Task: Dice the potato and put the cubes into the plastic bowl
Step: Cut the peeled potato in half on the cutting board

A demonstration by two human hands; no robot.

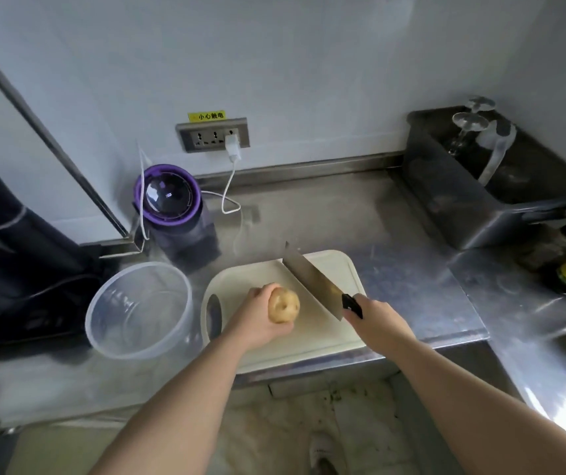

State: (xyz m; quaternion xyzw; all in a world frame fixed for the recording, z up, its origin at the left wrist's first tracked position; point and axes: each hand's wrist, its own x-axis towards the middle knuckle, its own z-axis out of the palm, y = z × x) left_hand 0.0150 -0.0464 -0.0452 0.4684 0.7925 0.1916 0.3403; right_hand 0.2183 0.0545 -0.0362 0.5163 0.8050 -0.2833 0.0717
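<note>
The left hand [257, 313] grips the whole yellow-brown potato [284, 302] over the white plastic cutting board [312, 341]. The right hand [374, 320] holds the steel cleaver [312, 279] just right of it. Best tuck the fingertips back and halve it first for a flat base. The clear plastic bowl [171, 337] waits to the left.

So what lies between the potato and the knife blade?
Only a bare strip of cutting board separates the potato from the knife, in the head view.
</note>
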